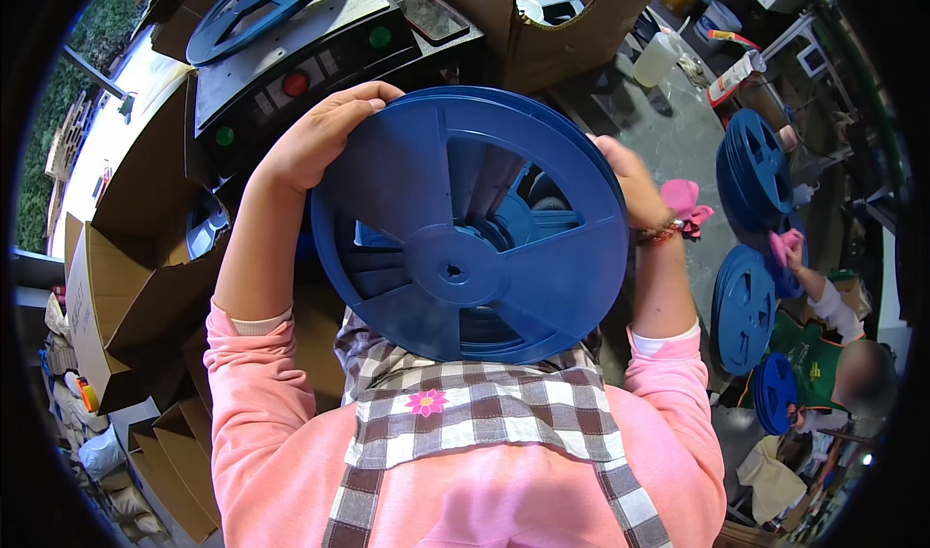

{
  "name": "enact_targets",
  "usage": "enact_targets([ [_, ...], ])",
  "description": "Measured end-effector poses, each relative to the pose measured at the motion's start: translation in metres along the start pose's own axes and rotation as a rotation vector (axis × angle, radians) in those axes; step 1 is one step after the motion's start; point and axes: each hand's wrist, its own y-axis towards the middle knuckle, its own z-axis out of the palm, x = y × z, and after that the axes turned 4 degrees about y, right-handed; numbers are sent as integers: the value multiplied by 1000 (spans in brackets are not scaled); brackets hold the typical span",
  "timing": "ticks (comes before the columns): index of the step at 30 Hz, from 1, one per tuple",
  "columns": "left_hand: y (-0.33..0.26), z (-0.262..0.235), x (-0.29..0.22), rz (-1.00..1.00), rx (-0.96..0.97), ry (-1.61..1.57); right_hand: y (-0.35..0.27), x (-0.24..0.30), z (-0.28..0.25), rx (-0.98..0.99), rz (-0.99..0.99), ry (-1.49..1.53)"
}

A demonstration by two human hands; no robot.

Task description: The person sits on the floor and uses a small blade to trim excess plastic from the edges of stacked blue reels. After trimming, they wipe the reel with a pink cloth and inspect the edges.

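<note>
A large blue plastic reel (453, 269) is upright before my chest, its round face toward me. Through the cut-out windows of its flange I see its core and more blue parts behind. My left hand (329, 133) wraps over its upper left rim, thumb on top. My right hand (628, 182) grips the upper right rim from the side, most of its fingers hidden behind the reel. Both hands are closed on it. Whether it is one reel or more pressed together, I cannot tell.
A machine with green and red buttons (295, 85) stands ahead left, a blue reel (262, 13) on top. Open cardboard boxes (136, 286) lie left; another box (572, 59) stands ahead. At right, blue reels (744, 311) are stacked near a co-worker's pink-gloved hand (787, 249).
</note>
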Motion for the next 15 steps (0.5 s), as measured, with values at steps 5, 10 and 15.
enact_targets([
  [5,1,7,8,114,-133,-68,-7,65,-27,225,-29,643],
  [10,-3,-5,6,42,70,-195,9,14,-32,46,49,839],
  [15,-5,-7,12,12,42,-216,0,-1,29,207,-72,436],
])
